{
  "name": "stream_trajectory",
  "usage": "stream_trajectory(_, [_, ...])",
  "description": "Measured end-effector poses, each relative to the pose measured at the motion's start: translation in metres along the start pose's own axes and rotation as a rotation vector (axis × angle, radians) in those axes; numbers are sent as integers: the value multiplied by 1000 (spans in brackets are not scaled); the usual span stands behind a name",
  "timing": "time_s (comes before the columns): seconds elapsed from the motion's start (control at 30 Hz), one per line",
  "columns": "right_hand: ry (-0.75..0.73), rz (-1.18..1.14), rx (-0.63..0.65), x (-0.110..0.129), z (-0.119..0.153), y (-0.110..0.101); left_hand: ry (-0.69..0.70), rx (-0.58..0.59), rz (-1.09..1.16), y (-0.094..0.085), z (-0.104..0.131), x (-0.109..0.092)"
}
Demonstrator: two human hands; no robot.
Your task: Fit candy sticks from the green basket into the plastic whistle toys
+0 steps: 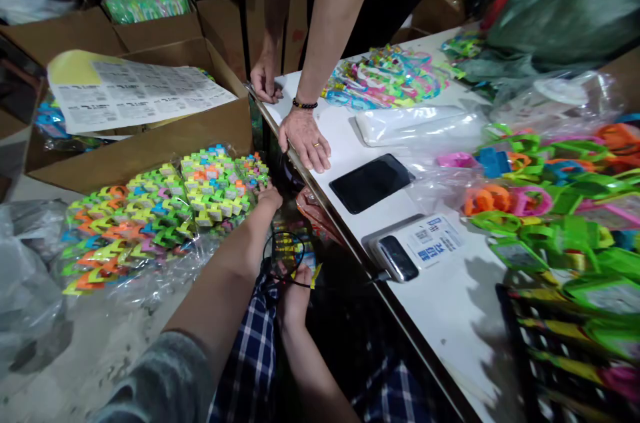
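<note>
My left hand (270, 197) reaches to the right edge of a pile of small plastic toys (215, 186), bright green, yellow, orange and blue, in clear bags. Its fingers are mostly hidden at the pile's edge, so its grip does not show. Low over my lap, below the table edge, my right hand (297, 286) is closed on a colourful packet (295, 251) with yellow edges. A thin black cable (265, 253) loops in front of that packet.
Across the white table (450, 336), a co-worker's hand (305, 139) rests flat near a black phone (373, 183). A power bank (397, 257) lies on a white box. Colourful plastic pieces (565, 236) heap at right. An open carton (150, 149) holds printed sheets (140, 96).
</note>
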State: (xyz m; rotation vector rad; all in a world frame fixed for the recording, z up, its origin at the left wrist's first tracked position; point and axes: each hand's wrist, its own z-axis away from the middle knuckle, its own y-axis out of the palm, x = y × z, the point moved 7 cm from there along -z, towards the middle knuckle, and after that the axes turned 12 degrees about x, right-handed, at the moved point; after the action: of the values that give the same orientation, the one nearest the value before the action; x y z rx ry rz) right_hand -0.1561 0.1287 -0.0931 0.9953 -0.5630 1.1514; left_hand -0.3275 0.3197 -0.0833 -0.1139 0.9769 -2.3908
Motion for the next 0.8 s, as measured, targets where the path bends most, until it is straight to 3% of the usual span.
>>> stream_trajectory(0.17, [206,-156,-142,-14,26,-33,30,-42,-37,-18,27,-25])
stream_trajectory(0.3, [245,-105,-99,-17,43,-51,237,-144,-48,-47,98,-52])
stream_trajectory(0.4, [241,-50,7,-10,56,-54,431,-296,4,-57,174,-37])
stream_trajectory(0.47, [216,-18,59,-1,63,-54,640,-419,318,-51,219,-5])
stream_trajectory(0.5, [205,-5,76,4,65,-54,646,-382,523,-36,227,20])
stream_trajectory(0.53, [198,1,90,9,67,-54,577,-272,752,-13,225,45])
stream_trajectory(0.6, [193,-3,121,17,69,-51,275,58,1279,56,206,90])
stream_trajectory(0.63, [190,-14,139,21,69,-49,213,115,1351,82,197,101])
stream_trajectory(0.7, [166,-30,175,28,68,-45,174,223,1444,125,174,105])
stream_trajectory(0.8, [132,12,252,37,67,-42,227,484,1643,169,141,78])
